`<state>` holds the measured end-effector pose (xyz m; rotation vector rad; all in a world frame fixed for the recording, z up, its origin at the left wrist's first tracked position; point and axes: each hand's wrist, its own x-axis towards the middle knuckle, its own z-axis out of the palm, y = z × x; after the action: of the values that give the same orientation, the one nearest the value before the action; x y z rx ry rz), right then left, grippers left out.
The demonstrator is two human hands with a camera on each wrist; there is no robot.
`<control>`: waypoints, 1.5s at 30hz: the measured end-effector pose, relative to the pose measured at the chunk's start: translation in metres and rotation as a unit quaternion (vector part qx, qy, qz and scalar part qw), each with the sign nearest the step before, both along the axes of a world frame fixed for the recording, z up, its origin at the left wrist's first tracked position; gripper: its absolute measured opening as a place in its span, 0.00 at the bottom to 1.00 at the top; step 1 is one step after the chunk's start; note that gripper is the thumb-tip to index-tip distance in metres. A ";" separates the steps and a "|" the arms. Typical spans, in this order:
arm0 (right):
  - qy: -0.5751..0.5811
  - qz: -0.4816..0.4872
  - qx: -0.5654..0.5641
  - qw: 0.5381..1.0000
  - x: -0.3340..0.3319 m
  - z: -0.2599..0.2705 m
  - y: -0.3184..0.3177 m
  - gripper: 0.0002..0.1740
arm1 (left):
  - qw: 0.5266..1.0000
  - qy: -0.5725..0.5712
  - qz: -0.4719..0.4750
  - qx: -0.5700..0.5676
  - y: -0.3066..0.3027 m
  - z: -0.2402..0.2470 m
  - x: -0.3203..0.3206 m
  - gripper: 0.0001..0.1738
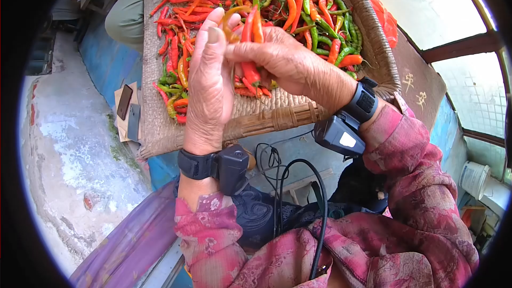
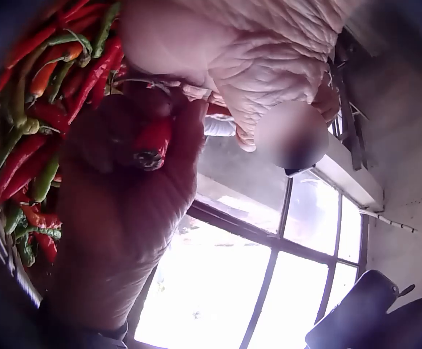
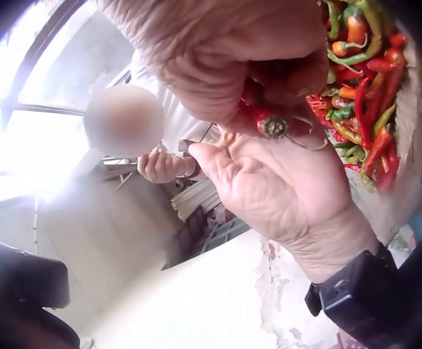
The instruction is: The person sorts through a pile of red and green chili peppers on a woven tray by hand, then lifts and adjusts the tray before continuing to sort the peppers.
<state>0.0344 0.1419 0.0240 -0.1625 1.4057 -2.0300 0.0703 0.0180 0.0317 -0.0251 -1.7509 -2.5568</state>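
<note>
My left hand [image 1: 205, 88] is raised over the basket's near part, thumb and fingers upright, with a curved yellow-orange pepper [image 1: 229, 25] held between them. Beside it, my right hand [image 1: 301, 66] grips a red pepper [image 1: 250, 66] and an orange pepper [image 1: 258, 28]. The right wrist view shows the red pepper's stem end [image 3: 272, 126] below my right hand [image 3: 225, 58], with my left palm [image 3: 291, 185] just beneath. In the left wrist view, the curled fingers of my right hand [image 2: 123, 211] surround the red pepper [image 2: 154, 142]; my left hand [image 2: 232, 51] is above.
A woven basket [image 1: 277, 120] holds many red, green and orange peppers. Two phones [image 1: 124, 101] lie on cardboard at the left. Black cables [image 1: 304, 165] hang below the basket. Another person's knee [image 1: 125, 18] is at the upper left, and a red bag [image 1: 381, 16] behind the right rim.
</note>
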 end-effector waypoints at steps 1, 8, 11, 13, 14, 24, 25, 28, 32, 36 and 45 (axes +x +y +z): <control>-0.017 -0.008 0.003 1.000 -0.003 -0.001 0.002 0.09 | 1.000 -0.013 -0.013 -0.001 -0.003 0.000 0.001 0.33; -0.081 -0.047 -0.003 0.996 -0.018 0.005 0.018 0.11 | 0.931 -0.050 0.110 -0.343 -0.060 0.015 0.004 0.20; -0.043 -0.054 0.003 0.998 -0.026 0.011 0.029 0.12 | 0.785 -0.021 0.198 -0.586 -0.138 -0.014 0.005 0.21; -0.006 -0.054 -0.009 0.998 -0.039 0.013 0.039 0.12 | 0.737 -0.089 0.164 -0.650 -0.157 -0.018 0.015 0.22; 0.024 -0.096 0.006 0.995 -0.044 0.014 0.044 0.11 | 0.680 -0.156 0.128 -0.705 -0.162 -0.021 0.020 0.23; -0.205 -0.233 -0.271 0.911 -0.073 0.016 0.061 0.12 | 0.787 -0.218 0.003 -0.577 -0.164 -0.071 0.023 0.31; -0.172 -0.202 -0.240 0.934 -0.068 0.016 0.058 0.11 | 0.809 -0.232 -0.006 -0.540 -0.154 -0.061 0.023 0.31; -0.113 -0.142 -0.168 0.969 -0.053 0.025 0.046 0.10 | 0.886 -0.250 -0.032 -0.390 -0.136 -0.050 0.022 0.28; 0.067 -0.063 -0.017 0.996 -0.044 0.012 0.038 0.13 | 0.926 -0.147 -0.014 -0.347 -0.098 -0.034 0.015 0.22; 0.087 -0.033 0.035 0.995 -0.035 0.009 0.025 0.13 | 0.923 -0.067 -0.034 -0.379 -0.062 -0.015 0.010 0.14; 0.302 0.046 0.211 0.929 -0.029 0.008 0.013 0.17 | 0.975 -0.052 -0.044 -0.213 -0.031 -0.005 0.006 0.18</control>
<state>0.0052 0.1550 0.0322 -0.6952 2.1296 -1.6095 0.0763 -0.0130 0.0264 0.0169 -2.3551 -2.2170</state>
